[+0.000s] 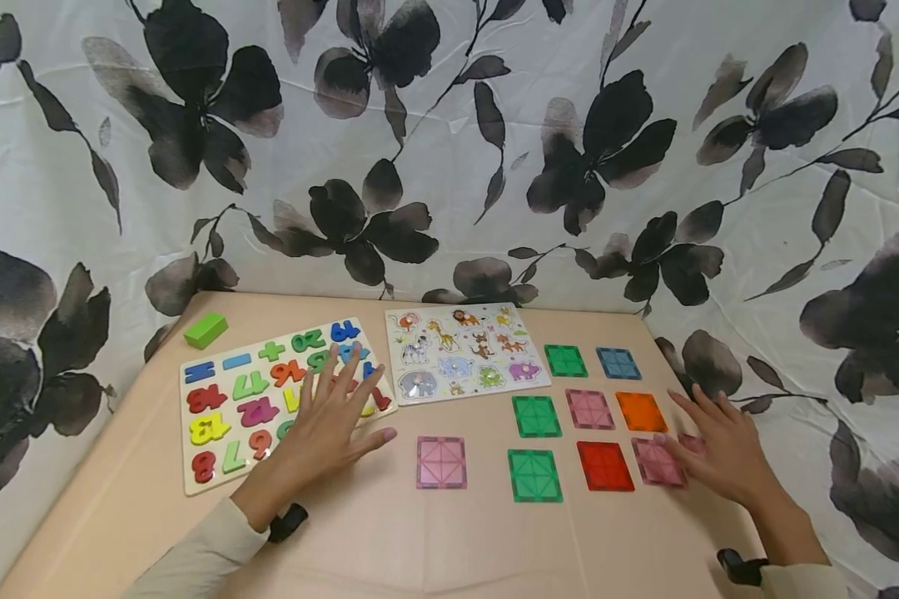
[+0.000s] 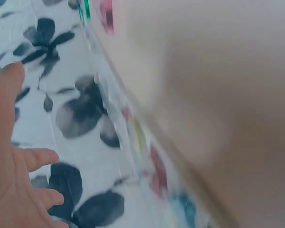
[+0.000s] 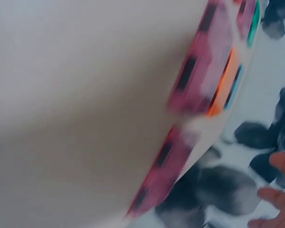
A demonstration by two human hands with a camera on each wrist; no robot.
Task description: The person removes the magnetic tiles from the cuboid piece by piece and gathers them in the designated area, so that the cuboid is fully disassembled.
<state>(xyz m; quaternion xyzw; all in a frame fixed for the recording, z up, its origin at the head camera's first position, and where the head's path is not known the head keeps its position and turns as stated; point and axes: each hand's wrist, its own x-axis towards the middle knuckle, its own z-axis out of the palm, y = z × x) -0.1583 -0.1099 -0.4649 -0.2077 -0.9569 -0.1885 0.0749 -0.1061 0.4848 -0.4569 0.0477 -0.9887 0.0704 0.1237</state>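
Left hand [image 1: 330, 424] spread flat, fingers straight, over the number puzzle board [image 1: 217, 416] at 9 o'clock on the desk [image 1: 389, 541]; gripping nothing. Right hand [image 1: 722, 453] open at 3 o'clock, fingertips touching a pink tile [image 1: 655, 462]. Likely light, stiff, slick plastic lying flat: best lifted by an edge.

tiles [image 1: 605, 466]: translucent glossy plastic | number board [image 1: 270, 399]: painted wood, matt | backdrop [image 1: 449, 150]: creased printed cloth
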